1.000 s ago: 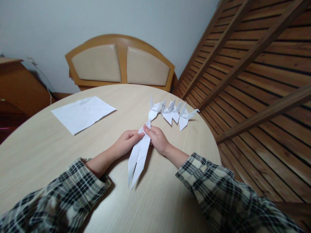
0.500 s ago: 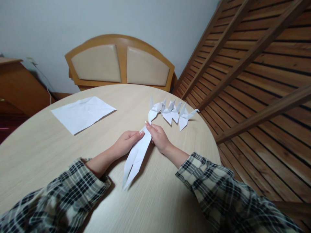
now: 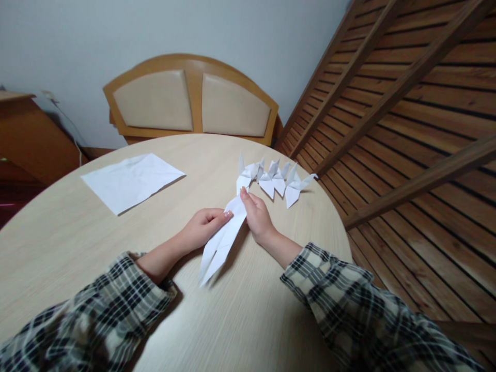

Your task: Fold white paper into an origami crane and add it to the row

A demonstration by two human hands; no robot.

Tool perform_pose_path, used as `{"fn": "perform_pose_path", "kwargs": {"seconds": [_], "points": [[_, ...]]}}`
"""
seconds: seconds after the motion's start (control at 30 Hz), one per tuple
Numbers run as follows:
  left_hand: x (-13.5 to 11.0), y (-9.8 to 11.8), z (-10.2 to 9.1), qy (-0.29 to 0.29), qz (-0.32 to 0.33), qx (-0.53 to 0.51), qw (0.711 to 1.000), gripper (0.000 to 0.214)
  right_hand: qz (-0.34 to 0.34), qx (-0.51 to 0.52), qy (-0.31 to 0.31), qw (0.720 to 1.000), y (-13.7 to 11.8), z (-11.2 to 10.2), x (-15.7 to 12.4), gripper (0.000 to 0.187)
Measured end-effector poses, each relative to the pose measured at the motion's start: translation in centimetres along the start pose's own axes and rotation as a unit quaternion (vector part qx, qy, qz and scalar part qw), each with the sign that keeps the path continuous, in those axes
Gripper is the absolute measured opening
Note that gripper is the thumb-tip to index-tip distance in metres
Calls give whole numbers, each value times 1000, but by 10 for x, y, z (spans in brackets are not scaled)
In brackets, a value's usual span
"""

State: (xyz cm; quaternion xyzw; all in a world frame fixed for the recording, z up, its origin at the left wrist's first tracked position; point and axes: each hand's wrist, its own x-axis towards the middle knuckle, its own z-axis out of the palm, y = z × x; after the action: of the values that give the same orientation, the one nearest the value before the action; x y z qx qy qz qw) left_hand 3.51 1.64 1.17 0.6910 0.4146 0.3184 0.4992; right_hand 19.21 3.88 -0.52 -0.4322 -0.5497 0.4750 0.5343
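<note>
Bedroom-like room, padded headboard (image 3: 197, 103), wooden cabinet (image 3: 34, 134)

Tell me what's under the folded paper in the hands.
The table shows around the folded paper; the patch directly beneath is covered. The thumbs of the left hand and right hand lie on top; their other fingers are mostly hidden.

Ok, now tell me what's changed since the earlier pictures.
The right hand has moved slightly forward and to the right along the folded paper, whose two lower points have drawn closer together since the first picture. Nothing was let go; both hands hold it throughout. The left hand, flat sheet and paper cranes look much as they were.
</note>
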Motion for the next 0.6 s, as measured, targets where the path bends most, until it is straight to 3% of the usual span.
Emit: {"fn": "perform_pose_path", "kwargs": {"seconds": [0.13, 0.3, 0.5, 0.6], "points": [[0, 0, 1, 28, 10, 2, 1000, 45, 19, 24, -16, 999, -4, 2, -1, 48], [2, -2, 0, 90, 34, -11, 995, 42, 59, 8, -83, 995, -4, 5, -4, 51], [3, -6, -1, 174, 54, -6, 983, 39, 45, -26, -132, 990, -5, 5, -8, 50], [4, -7, -2, 181, 58, -9, 982, 38, 20, -29, -135, 990, -4, 6, -9, 49]]}}
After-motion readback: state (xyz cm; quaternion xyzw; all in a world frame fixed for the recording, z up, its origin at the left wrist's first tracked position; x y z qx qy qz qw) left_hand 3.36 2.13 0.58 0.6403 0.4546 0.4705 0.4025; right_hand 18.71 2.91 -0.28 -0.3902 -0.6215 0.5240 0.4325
